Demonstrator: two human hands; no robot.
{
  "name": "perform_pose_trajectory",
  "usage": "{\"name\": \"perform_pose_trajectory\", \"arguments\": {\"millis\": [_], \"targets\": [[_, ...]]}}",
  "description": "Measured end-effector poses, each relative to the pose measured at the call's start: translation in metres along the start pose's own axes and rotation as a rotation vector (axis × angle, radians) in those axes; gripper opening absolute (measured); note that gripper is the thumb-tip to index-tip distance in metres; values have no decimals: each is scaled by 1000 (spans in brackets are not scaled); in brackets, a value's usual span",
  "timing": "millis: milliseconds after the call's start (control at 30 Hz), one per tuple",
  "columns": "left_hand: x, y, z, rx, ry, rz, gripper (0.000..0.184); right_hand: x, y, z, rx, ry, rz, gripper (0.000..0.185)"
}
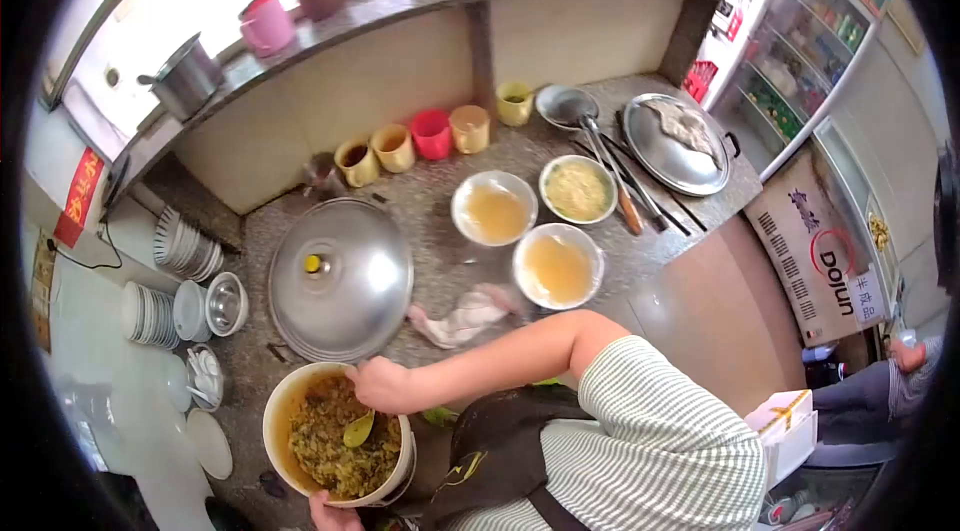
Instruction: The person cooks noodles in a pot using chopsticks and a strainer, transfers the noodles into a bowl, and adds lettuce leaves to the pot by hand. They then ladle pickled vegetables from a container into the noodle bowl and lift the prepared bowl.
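Note:
A white bucket (408,451) at the bottom left contains a chopped, brownish-green food mixture (335,441). My right hand (383,386) is over the bucket's far rim, closed around a yellow-green spoon (358,429) whose bowl rests on the mixture. At the near rim, my left hand (335,513) grips the bucket from outside; its fingers are partly cut off by the frame edge. Just beyond the bucket lies a large domed metal lid (345,296) with a yellow knob. A crumpled whitish cloth (465,318) lies beside the lid.
Three bowls stand mid-counter: two of broth (495,213) and one of pale yellow food (578,193). Several cups (432,136) line the wall. A ladle (610,156) and a lidded pan (675,156) sit at right. Stacked dishes (150,316) are at left. Another person's hand (908,356) shows far right.

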State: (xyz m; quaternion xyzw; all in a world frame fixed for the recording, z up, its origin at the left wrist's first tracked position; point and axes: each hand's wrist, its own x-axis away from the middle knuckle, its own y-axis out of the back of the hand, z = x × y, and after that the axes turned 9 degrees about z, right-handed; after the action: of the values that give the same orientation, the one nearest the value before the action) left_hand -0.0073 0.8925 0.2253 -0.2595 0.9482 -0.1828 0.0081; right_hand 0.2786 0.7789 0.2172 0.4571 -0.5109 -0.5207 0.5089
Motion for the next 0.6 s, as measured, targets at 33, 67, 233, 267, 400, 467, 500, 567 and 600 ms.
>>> {"name": "perform_pose_trajectory", "arguments": {"millis": [33,67,233,267,400,467,500,567,600], "targets": [[-3,-43,1,37,107,-101,40,26,-5,-10,-10,-3,-12,8],[-2,-75,2,71,213,-203,38,50,-12,-21,-75,1,19,9],[17,-201,46,264,287,-210,42,182,-27,-54,-171,-51,-48,11],[25,-211,58,295,310,-237,45,213,-2,-58,-268,-89,96,11],[50,-271,84,338,299,-178,37,312,43,-80,-256,-69,175,8],[66,-294,98,358,363,-215,35,333,20,-85,-227,-132,158,19],[73,-310,103,365,326,-173,37,341,15,-86,-182,-162,119,19],[87,-326,118,350,301,-166,39,364,1,-87,-119,-159,-30,17],[93,-330,119,360,304,-192,39,379,3,-85,-117,-143,-12,17]]}}
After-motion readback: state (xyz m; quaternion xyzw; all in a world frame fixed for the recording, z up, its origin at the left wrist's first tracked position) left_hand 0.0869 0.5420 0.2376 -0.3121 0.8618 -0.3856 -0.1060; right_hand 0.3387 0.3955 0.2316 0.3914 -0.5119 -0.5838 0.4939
